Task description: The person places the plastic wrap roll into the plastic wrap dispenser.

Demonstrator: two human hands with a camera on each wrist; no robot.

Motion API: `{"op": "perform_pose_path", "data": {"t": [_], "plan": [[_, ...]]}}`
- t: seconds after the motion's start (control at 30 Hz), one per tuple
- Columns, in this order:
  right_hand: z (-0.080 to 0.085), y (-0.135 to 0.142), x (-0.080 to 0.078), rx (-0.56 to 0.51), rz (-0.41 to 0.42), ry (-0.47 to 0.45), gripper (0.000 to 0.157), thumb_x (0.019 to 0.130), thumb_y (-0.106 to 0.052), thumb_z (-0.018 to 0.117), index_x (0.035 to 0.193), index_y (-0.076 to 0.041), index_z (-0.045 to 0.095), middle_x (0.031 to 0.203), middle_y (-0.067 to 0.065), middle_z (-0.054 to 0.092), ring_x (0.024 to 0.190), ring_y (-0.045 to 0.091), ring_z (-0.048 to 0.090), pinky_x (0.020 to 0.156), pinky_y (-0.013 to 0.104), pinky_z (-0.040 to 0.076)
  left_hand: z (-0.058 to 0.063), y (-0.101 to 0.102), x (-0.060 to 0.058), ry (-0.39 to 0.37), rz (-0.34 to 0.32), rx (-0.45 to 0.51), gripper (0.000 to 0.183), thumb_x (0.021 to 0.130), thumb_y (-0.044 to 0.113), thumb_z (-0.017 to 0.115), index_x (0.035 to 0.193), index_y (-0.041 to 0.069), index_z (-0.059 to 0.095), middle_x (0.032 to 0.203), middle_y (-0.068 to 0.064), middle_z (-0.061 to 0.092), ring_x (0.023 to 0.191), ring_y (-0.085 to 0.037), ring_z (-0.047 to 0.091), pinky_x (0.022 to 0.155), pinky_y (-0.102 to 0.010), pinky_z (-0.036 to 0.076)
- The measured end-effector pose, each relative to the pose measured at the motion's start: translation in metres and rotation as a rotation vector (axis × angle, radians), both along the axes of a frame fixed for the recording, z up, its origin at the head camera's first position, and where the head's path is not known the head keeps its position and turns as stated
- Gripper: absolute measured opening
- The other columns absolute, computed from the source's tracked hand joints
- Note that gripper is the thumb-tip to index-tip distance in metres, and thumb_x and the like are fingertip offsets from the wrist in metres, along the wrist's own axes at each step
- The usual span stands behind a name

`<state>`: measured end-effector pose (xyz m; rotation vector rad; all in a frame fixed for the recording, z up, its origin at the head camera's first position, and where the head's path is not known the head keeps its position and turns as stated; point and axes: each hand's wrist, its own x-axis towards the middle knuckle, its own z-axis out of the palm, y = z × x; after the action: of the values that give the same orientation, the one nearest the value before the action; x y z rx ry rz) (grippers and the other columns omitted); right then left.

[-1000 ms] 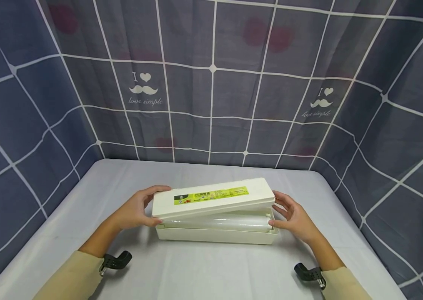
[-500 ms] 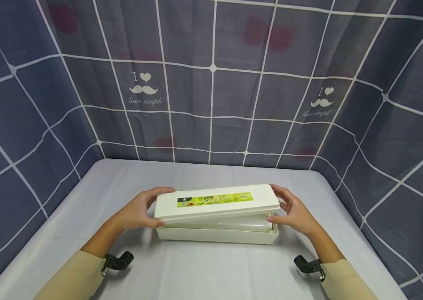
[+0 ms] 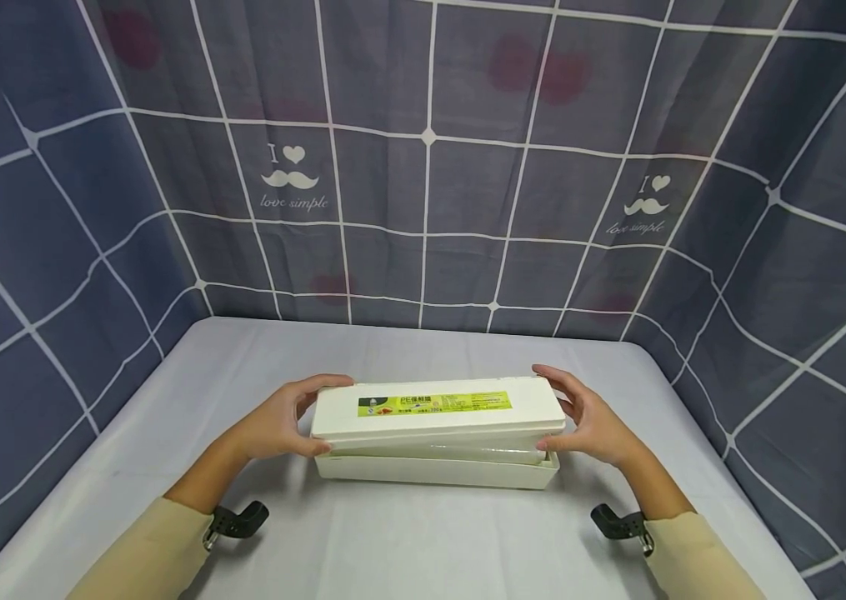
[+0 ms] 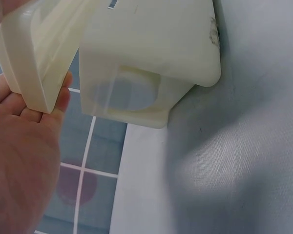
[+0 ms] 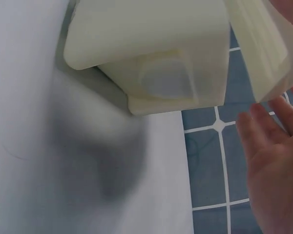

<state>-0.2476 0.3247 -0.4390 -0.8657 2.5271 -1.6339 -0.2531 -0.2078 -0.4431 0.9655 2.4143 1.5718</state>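
A cream plastic cling film box [image 3: 438, 471] stands on the table with the film roll [image 3: 460, 451] lying inside. Its lid [image 3: 430, 425], bearing a yellow-green label [image 3: 434, 403], sits tilted over the box, the right end resting higher off the base. My left hand [image 3: 276, 421] grips the lid's left end, thumb at the front edge, fingers curled round the back corner [image 4: 41, 105]. At the right end, my right hand [image 3: 591, 421] spans the lid, thumb near the front by the roll. Its fingers [image 5: 271, 119] extend fairly straight beside the lid's back corner.
A white cloth covers the table [image 3: 438, 546]. Blue-grey checked curtain [image 3: 468, 183] walls rise behind it and on both sides. Black wrist mounts [image 3: 238, 521] sit at each sleeve, low over the cloth.
The lid has come down at its right end and shifted slightly right, hiding more of the roll. My right hand's index finger has lifted a little; the left hand has edged right.
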Motion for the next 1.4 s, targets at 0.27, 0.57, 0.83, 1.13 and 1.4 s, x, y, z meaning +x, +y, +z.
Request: {"op": "perform_pose_path", "data": {"t": [0.27, 0.57, 0.83, 1.13, 1.4], "plan": [[0.002, 0.001, -0.002, 0.027, 0.067, -0.029, 0.100, 0.080, 0.007, 0.100, 0.166, 0.010, 0.050, 0.158, -0.015, 0.060, 0.128, 0.001, 0.068, 0.100, 0.021, 0.062, 0.000, 0.001, 0.001, -0.031, -0.030, 0.011, 0.089, 0.078, 0.004, 0.097, 0.161, -0.001, 0.064, 0.158, -0.030, 0.068, 0.132, -0.001, 0.064, 0.113, -0.023, 0.052], [-0.001, 0.001, -0.001, 0.001, 0.079, -0.032, 0.091, 0.077, 0.011, 0.099, 0.157, 0.013, 0.057, 0.147, -0.019, 0.066, 0.120, 0.005, 0.071, 0.095, 0.022, 0.064, -0.003, 0.000, 0.000, -0.029, -0.051, 0.019, 0.091, 0.077, 0.003, 0.096, 0.162, -0.001, 0.063, 0.158, -0.030, 0.067, 0.133, 0.000, 0.064, 0.112, -0.020, 0.052], [-0.004, 0.002, 0.001, -0.020, 0.029, -0.014, 0.089, 0.072, 0.011, 0.101, 0.154, 0.009, 0.064, 0.144, -0.019, 0.070, 0.118, 0.007, 0.071, 0.093, 0.022, 0.063, -0.003, 0.003, -0.001, -0.008, -0.090, 0.079, 0.088, 0.080, -0.002, 0.092, 0.162, -0.004, 0.060, 0.161, -0.035, 0.063, 0.138, 0.001, 0.062, 0.116, -0.016, 0.050], [-0.014, 0.001, 0.005, -0.081, -0.006, 0.010, 0.086, 0.073, 0.013, 0.100, 0.152, 0.011, 0.065, 0.144, -0.017, 0.073, 0.118, 0.006, 0.072, 0.097, 0.019, 0.061, -0.004, 0.004, -0.001, 0.012, -0.066, 0.045, 0.089, 0.085, 0.000, 0.093, 0.165, -0.004, 0.055, 0.166, -0.030, 0.059, 0.143, 0.006, 0.058, 0.120, -0.015, 0.046], [-0.024, -0.002, 0.008, -0.170, -0.011, -0.001, 0.086, 0.074, 0.018, 0.096, 0.152, 0.018, 0.060, 0.143, -0.017, 0.075, 0.117, 0.001, 0.072, 0.099, 0.015, 0.060, -0.005, 0.001, -0.001, 0.002, -0.017, 0.010, 0.090, 0.086, 0.006, 0.096, 0.165, -0.005, 0.054, 0.163, -0.025, 0.065, 0.144, 0.007, 0.057, 0.120, -0.017, 0.046]]}}
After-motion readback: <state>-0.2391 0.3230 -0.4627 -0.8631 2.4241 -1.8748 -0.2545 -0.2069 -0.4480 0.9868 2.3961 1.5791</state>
